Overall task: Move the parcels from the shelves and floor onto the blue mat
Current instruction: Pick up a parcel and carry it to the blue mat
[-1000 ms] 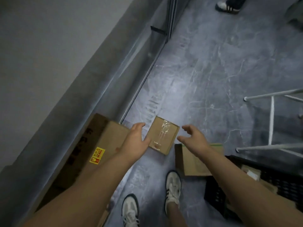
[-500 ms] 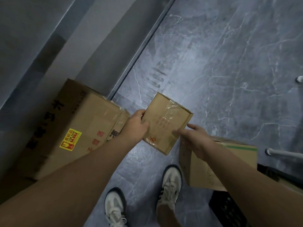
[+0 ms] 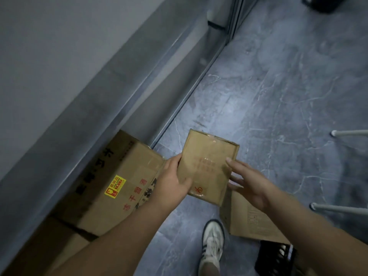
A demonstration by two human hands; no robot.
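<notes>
A small flat cardboard parcel [image 3: 207, 166], taped on top, is lifted off the grey floor between both hands. My left hand [image 3: 171, 180] grips its left edge, thumb over the top face. My right hand [image 3: 245, 180] holds the right edge, fingers under it and thumb on top. A large carton with a yellow sticker [image 3: 119, 184] lies on the floor at the left against the wall. Another carton [image 3: 249, 218] sits on the floor under my right forearm. No blue mat is in view.
A grey wall and skirting [image 3: 99, 92] run along the left. White metal legs [image 3: 346, 134] jut in from the right. A black crate [image 3: 276, 257] stands at the bottom right. My white shoe [image 3: 212, 244] is on the floor below the parcel.
My hands went from reaching for the small parcel on the floor to holding it by both edges, and it has come up off the floor towards me.
</notes>
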